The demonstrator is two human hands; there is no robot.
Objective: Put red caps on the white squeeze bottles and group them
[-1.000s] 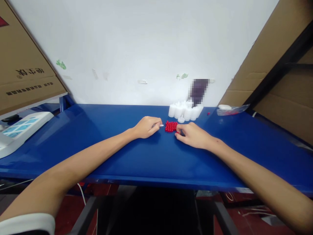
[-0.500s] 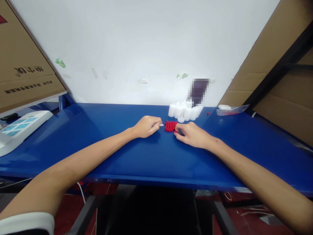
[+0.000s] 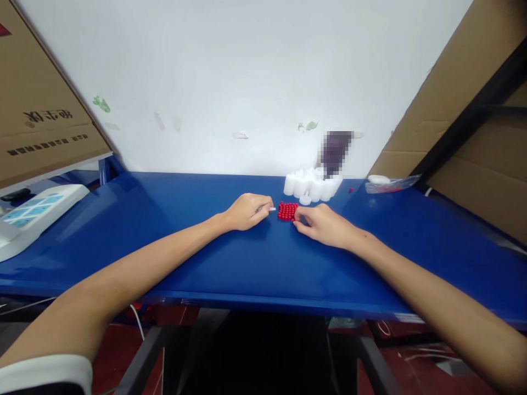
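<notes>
A compact block of small red bead-like pieces (image 3: pixel 287 211) lies on the blue table in neat rows. To the left of it, my left hand (image 3: pixel 249 212) is closed, pinching a small white stick-like piece (image 3: pixel 272 209) whose tip points at the block. My right hand (image 3: pixel 323 225) rests at the block's right edge, thumb and forefinger curled towards each other. Red shows at those fingertips, at the block's lower right corner; the fingers partly hide it. Just behind the block stand several white plastic bottles (image 3: pixel 315 189), with a round white cap (image 3: pixel 305 199) in front of them.
A single red piece (image 3: pixel 351 190) lies right of the bottles. Further right is a clear plastic bag (image 3: pixel 387 186) with a white object on it. A white device with blue panels (image 3: pixel 39 211) sits at the left. Cardboard (image 3: pixel 45 104) flanks the table; a white wall (image 3: pixel 230 82) closes the back.
Almost nothing differs. My right fingertips have shifted very slightly at the block's lower right corner, and the red at them sits closer to the rows. My left hand keeps its place.
</notes>
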